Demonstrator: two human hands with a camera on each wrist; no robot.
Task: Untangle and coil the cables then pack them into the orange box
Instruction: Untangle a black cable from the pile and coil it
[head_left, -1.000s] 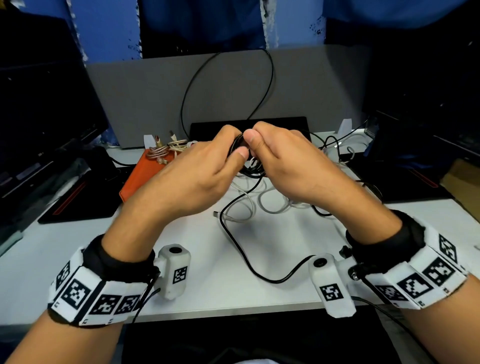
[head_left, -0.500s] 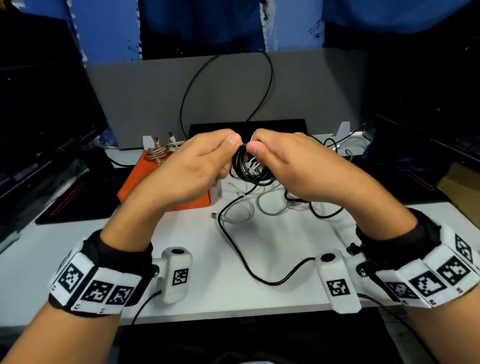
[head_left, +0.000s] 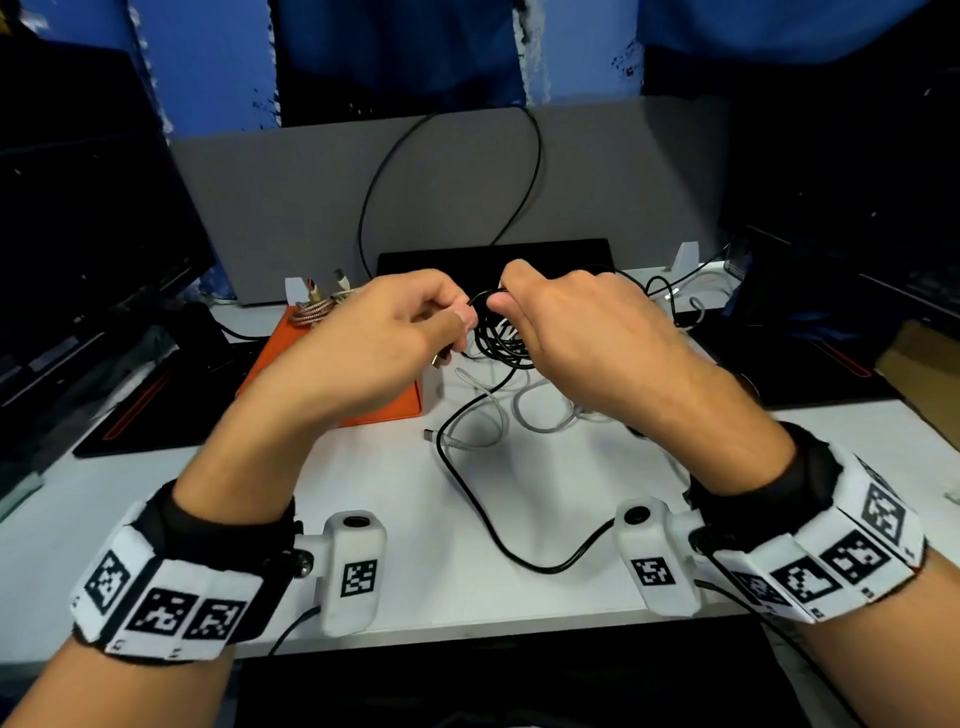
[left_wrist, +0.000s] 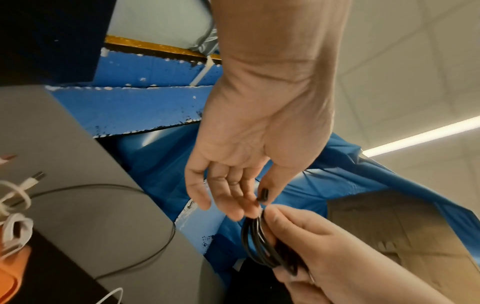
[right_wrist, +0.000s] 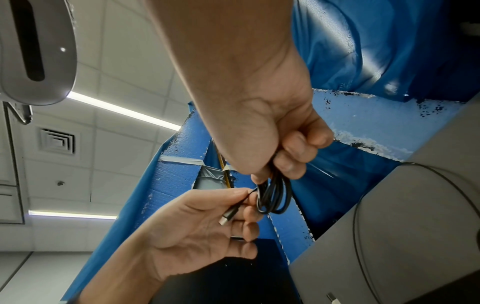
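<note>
Both hands hold a black cable (head_left: 493, 340) above the white table (head_left: 260, 519). My right hand (head_left: 506, 304) grips its coiled loops (right_wrist: 275, 197), fingers curled round the bundle. The left hand (head_left: 460, 325) pinches the free end just above the plug (right_wrist: 227, 216) between thumb and fingertips. The cable's other end trails down in a long curve on the table (head_left: 483, 512). Behind my left hand sits the orange box (head_left: 291, 358), with a coiled braided cable (head_left: 311, 312) on its far end. Loose white cables (head_left: 524, 415) lie tangled beneath my hands.
A grey partition (head_left: 311, 208) stands at the back with a thin black wire (head_left: 535, 171) looping on it. Black mats lie at the left (head_left: 145, 405) and right (head_left: 831, 374). A dark flat slab (head_left: 441, 260) sits behind my hands. More cables (head_left: 670, 306) lie at the back right.
My thumbs were pressed together over the coil. The left hand has since drawn the plug end out to the left, and the right keeps hold of the loops.
</note>
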